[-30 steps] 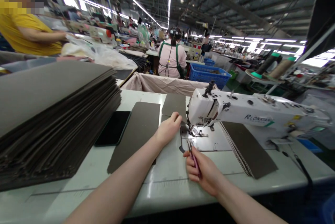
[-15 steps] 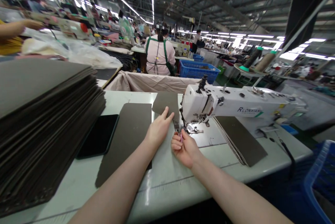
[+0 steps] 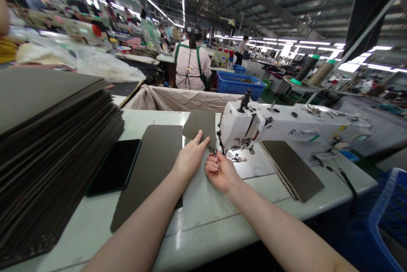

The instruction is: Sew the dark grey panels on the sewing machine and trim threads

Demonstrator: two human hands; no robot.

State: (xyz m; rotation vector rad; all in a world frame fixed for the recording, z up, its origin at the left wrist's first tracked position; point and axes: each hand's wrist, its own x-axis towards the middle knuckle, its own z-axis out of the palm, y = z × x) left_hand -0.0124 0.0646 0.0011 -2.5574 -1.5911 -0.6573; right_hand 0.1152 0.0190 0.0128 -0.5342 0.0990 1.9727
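Observation:
My left hand (image 3: pixel 190 153) lies with its fingers stretched over the lower edge of a small grey-brown fabric piece (image 3: pixel 199 122), left of the needle. Just below the needle area of the white sewing machine (image 3: pixel 237 125), my right hand (image 3: pixel 220 172) is closed in a pinch. Between its fingertips is a small pinkish tool (image 3: pixel 217 158), mostly hidden, with a thin dark tip near the fabric's corner. A larger panel of the same material (image 3: pixel 159 153) lies flat, partly under my left forearm. Right of the needle, a small stack of folded panels (image 3: pixel 291 168) rests under the machine arm.
A tall stack of grey-brown panels (image 3: pixel 47 106) fills the left side, with a black phone (image 3: pixel 114 168) beside it. Thread cones (image 3: pixel 305 70) stand behind the machine. A blue basket (image 3: pixel 386 208) is at lower right. Ahead sits a person in a green-strapped apron (image 3: pixel 192 66).
My right hand has shifted slightly up and left toward the fabric corner. My left hand stays on the piece. The view has moved a little, and a co-worker's arm at far left has drawn back.

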